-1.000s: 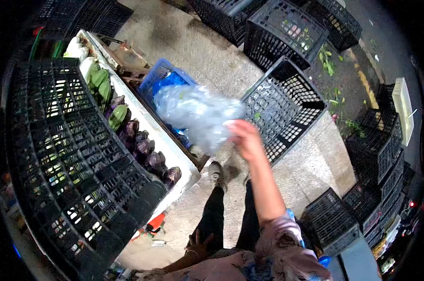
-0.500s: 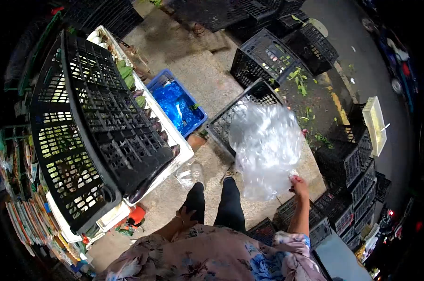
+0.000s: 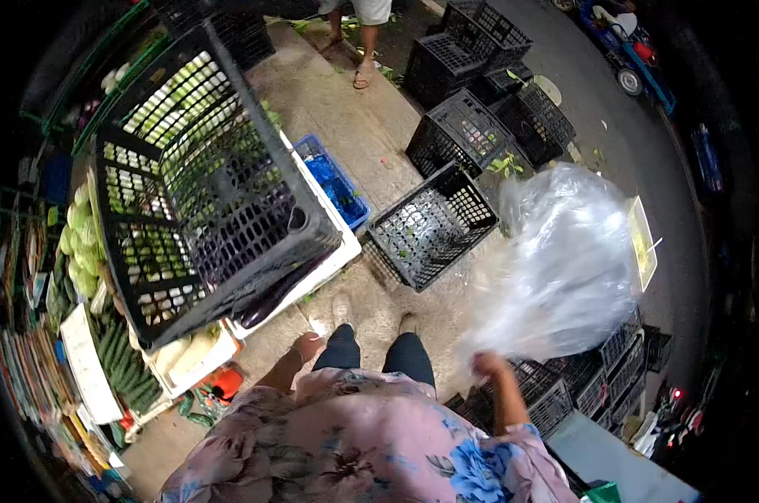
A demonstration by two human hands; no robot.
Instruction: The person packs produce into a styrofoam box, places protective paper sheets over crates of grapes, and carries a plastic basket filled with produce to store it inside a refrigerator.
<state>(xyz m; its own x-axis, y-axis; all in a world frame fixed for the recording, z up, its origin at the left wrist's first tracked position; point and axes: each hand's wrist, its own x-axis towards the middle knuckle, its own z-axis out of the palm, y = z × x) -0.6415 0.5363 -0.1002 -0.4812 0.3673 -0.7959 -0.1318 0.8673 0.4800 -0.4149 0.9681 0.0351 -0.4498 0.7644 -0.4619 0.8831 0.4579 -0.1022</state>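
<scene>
1. Bag (image 3: pixel 572 268) of clear plastic billowed out to the right of the open crate (image 3: pixel 471 205), partly covering the stacked crates (image 3: pixel 551 402).
2. Right hand (image 3: pixel 490 366) was closed on its near end, blurred.
3. Left hand (image 3: pixel 310 345) hung beside the left leg (image 3: pixel 337 348); whether wide, narrow or holding anything, I could not tell.
4. Blue basket (image 3: pixel 358 220) sat near the open crate.
5. Any writing on the crates was too small to read.
</scene>
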